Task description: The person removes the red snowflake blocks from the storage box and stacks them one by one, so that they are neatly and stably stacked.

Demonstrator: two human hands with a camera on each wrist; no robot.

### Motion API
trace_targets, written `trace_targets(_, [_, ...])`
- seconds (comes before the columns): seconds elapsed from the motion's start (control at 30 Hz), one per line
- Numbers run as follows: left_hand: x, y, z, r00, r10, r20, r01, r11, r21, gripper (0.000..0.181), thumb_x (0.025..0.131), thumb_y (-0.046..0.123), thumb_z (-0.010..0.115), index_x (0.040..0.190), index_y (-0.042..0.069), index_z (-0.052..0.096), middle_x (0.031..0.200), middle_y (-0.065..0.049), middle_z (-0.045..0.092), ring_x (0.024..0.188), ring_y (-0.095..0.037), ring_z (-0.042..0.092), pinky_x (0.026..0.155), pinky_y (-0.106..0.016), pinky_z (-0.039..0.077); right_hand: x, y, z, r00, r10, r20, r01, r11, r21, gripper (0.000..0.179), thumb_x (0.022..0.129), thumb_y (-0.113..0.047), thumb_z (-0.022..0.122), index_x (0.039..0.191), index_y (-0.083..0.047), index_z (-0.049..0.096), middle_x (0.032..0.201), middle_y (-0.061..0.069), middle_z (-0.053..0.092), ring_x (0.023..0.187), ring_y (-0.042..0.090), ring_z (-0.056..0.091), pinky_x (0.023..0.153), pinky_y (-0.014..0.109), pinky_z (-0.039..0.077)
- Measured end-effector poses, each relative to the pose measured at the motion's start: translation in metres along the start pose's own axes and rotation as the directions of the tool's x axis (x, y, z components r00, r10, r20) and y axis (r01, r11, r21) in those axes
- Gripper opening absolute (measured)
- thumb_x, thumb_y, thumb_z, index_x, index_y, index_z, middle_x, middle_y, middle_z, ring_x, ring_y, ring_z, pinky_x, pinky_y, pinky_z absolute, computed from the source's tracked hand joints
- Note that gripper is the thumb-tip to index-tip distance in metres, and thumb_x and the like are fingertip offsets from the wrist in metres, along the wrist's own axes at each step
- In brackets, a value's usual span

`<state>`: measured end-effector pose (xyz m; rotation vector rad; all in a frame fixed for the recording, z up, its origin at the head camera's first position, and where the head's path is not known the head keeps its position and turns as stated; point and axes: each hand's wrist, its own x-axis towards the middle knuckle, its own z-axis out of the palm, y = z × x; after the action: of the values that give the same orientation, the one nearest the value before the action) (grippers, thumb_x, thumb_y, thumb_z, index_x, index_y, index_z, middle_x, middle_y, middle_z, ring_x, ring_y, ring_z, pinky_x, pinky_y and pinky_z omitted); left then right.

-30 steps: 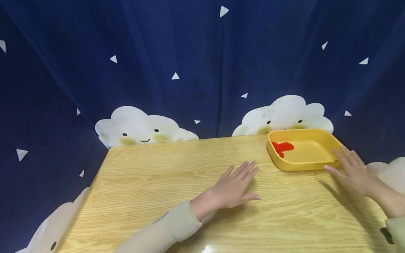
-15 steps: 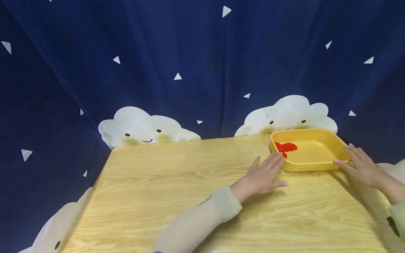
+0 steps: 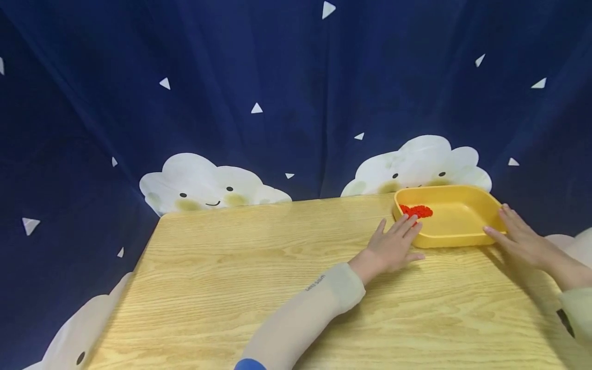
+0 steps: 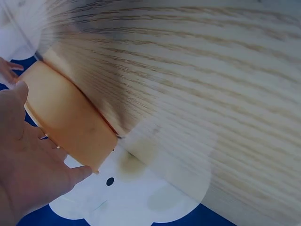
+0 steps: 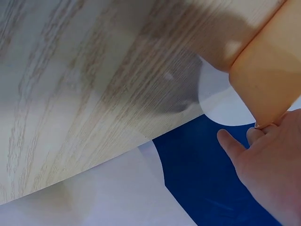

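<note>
A shallow yellow plastic bin (image 3: pixel 462 239) stands at the far right of the table, with a cluster of small red pieces (image 3: pixel 420 211) in its left end. My left hand (image 3: pixel 392 247) lies at the bin's left front corner, fingers spread and fairly straight over the rim, covering some of the red pieces. At the right end, my right hand (image 3: pixel 527 247) has its fingertips at the rim, thumb apart from the fingers. The left wrist view shows the bin's outer wall (image 4: pixel 70 113) beside the left hand's fingers. In the right wrist view, fingers meet the bin's edge.
The wooden table (image 3: pixel 240 277) extends left and toward the front. Behind it hangs a dark blue curtain (image 3: pixel 277 77) with white clouds and small triangles. The bin stands close to the table's back edge.
My left hand has moved right and away from me, from bare table to the bin's left corner. My right hand has shifted slightly at the right end. The bin stays about where it was.
</note>
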<state>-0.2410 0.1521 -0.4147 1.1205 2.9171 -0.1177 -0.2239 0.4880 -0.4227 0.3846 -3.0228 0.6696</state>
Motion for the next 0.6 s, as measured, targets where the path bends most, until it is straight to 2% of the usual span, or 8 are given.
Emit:
trace_targets(0.2, [-0.003, -0.003, 0.000, 1.000, 0.012, -0.012, -0.012, 1.000, 0.015, 0.075, 0.097, 0.065, 0.027, 0.159, 0.031, 0.000, 0.164, 0.013, -0.004, 0.148, -0.007, -0.008, 0.121, -0.040, 0.009, -0.001, -0.002, 0.001, 1.000, 0.018, 0.015, -0.018, 1.000, 0.024, 0.074, 0.106, -0.031, 0.035, 0.146, 0.017, -0.005, 0.153, 0.029, -0.024, 0.140, 0.038, -0.028, 0.110, 0.057, -0.020])
trace_targets(0.43, [-0.013, -0.009, 0.003, 0.998, 0.042, -0.047, -0.041, 0.999, 0.029, 0.075, 0.098, 0.064, 0.030, 0.159, 0.029, 0.005, 0.164, 0.012, 0.001, 0.148, -0.007, -0.004, 0.121, -0.041, 0.008, -0.008, -0.011, 0.006, 1.000, -0.013, -0.026, 0.013, 1.000, 0.008, 0.074, 0.105, -0.028, 0.039, 0.144, 0.022, 0.000, 0.152, 0.036, -0.016, 0.142, 0.043, -0.021, 0.114, 0.055, -0.015])
trace_targets(0.6, [-0.025, -0.016, 0.005, 0.995, 0.064, -0.070, -0.062, 0.998, 0.020, 0.075, 0.098, 0.062, 0.035, 0.159, 0.027, 0.008, 0.164, 0.010, 0.004, 0.149, -0.007, -0.003, 0.121, -0.041, 0.007, -0.017, -0.024, 0.009, 1.000, -0.007, -0.003, 0.007, 1.000, 0.018, 0.076, 0.105, -0.029, 0.040, 0.149, 0.014, -0.004, 0.155, 0.030, -0.020, 0.142, 0.043, -0.020, 0.112, 0.058, -0.015])
